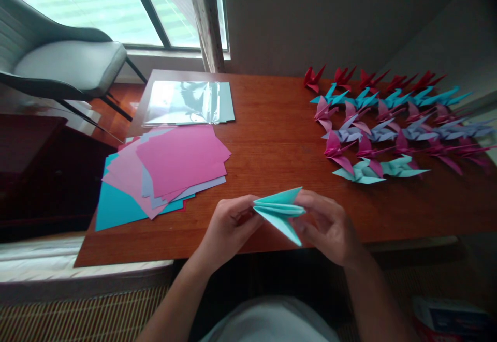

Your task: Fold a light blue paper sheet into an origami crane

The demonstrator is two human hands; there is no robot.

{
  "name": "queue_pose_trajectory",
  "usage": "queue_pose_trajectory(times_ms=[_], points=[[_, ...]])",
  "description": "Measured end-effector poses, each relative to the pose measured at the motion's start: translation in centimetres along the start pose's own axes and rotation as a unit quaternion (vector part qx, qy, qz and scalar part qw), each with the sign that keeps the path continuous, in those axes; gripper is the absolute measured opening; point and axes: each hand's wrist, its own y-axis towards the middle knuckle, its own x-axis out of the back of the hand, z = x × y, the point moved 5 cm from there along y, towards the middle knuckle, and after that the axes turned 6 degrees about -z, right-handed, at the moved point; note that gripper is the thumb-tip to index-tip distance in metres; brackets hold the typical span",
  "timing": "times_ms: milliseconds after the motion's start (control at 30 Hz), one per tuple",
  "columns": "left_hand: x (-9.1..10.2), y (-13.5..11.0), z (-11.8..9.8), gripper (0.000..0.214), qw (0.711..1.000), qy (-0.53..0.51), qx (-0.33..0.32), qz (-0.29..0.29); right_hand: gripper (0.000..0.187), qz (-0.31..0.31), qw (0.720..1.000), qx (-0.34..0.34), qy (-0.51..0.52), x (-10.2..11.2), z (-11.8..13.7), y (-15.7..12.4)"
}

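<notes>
Between my hands, above the table's front edge, is a partly folded mint-green paper (280, 209) with pointed flaps spread apart. My left hand (233, 224) pinches its left point between thumb and fingers. On the other side, my right hand (325, 224) has its fingers and thumb closed around the right end, with some fingertips hidden behind the paper. Rows of finished paper cranes stand at the right, and the nearest row holds two mint-green cranes (361, 171).
Loose sheets of coloured paper (182, 158) overlap at the left of the wooden table (267, 140). Behind them lies a clear packet of pale sheets (182, 103). More cranes in red (312, 79), blue, pink and lilac fill the right side. A chair (70, 65) stands by the window.
</notes>
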Motion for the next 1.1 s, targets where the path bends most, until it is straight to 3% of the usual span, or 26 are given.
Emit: queue_pose_trajectory(times_ms=[267, 500, 667, 733, 867, 1100], points=[[-0.3, 0.2, -0.8, 0.012, 0.997, -0.048, -0.028, 0.048, 0.009, -0.042, 0.996, 0.042, -0.063, 0.0, 1.9, 0.7], [-0.3, 0.3, -0.8, 0.012, 0.996, -0.025, -0.075, 0.038, 0.006, 0.046, 0.997, 0.031, -0.055, -0.8, 2.3, 1.3], [-0.6, 0.3, -0.7, 0.014, 0.996, 0.007, -0.069, 0.048, 0.007, 0.052, 0.993, 0.046, -0.092, -0.7, 2.6, 1.4], [-0.8, 0.3, -0.8, 0.014, 0.996, 0.012, -0.061, 0.056, 0.003, 0.047, 0.992, 0.036, -0.113, -0.6, 2.5, 1.5], [-0.9, 0.2, -0.7, 0.014, 0.996, 0.031, -0.050, 0.072, 0.016, 0.030, 0.990, 0.003, -0.141, -0.3, 2.1, 1.7], [-0.9, 0.2, -0.4, 0.010, 0.993, 0.065, -0.051, 0.081, 0.015, 0.033, 0.993, -0.019, -0.113, 0.1, 1.6, 1.7]])
